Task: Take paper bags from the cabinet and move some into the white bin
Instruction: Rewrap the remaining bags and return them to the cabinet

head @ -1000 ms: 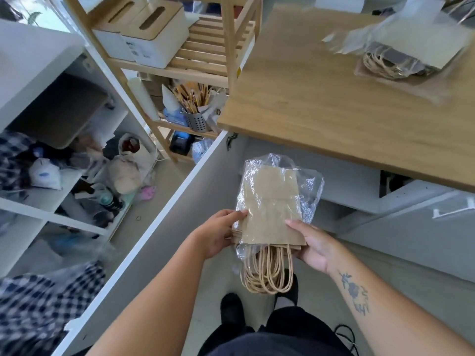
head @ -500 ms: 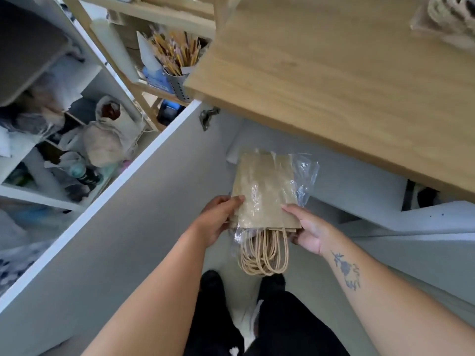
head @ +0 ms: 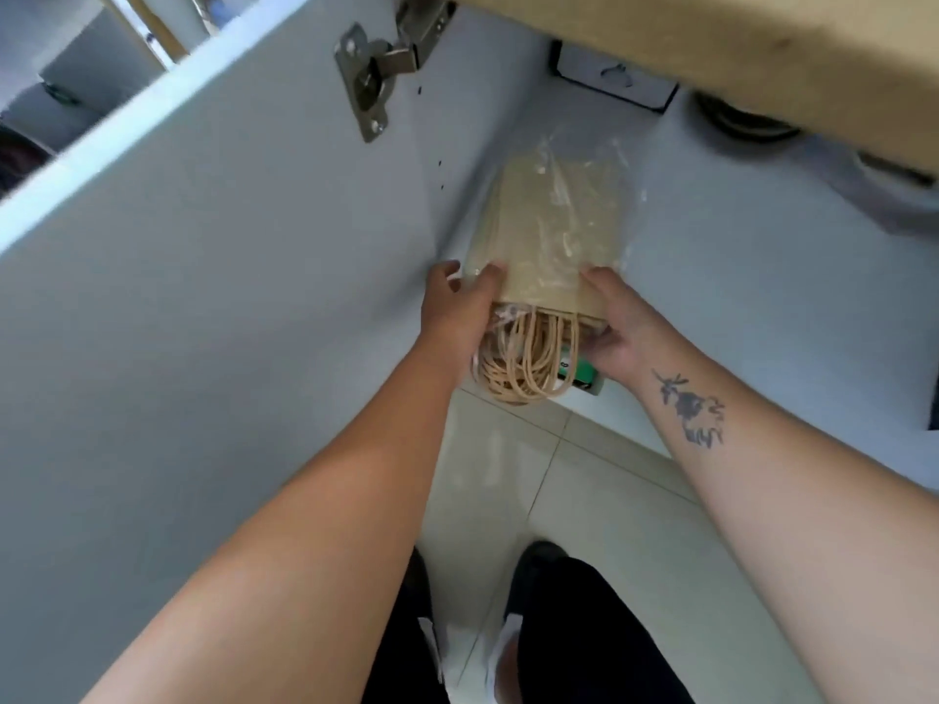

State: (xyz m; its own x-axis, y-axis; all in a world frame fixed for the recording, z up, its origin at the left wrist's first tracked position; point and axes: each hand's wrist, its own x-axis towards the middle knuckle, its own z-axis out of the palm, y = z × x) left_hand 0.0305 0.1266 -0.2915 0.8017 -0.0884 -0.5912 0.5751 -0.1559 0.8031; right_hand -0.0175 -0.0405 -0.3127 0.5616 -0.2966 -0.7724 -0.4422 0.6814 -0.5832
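Bags (head: 551, 231) now inside cabinet (head: 737, 297); handles (head: 528, 370) nearest

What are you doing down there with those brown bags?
A person grips a plastic-wrapped pack of paper bags, left hand on one side, right hand on the other. The pack is at the front of the open cabinet, beside its door, string handles hanging toward the person. No white bin is in view.

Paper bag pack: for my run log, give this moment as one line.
left grip: holds pack of paper bags | right grip: holds same pack | pack: plastic-wrapped, handles toward person, at open cabinet
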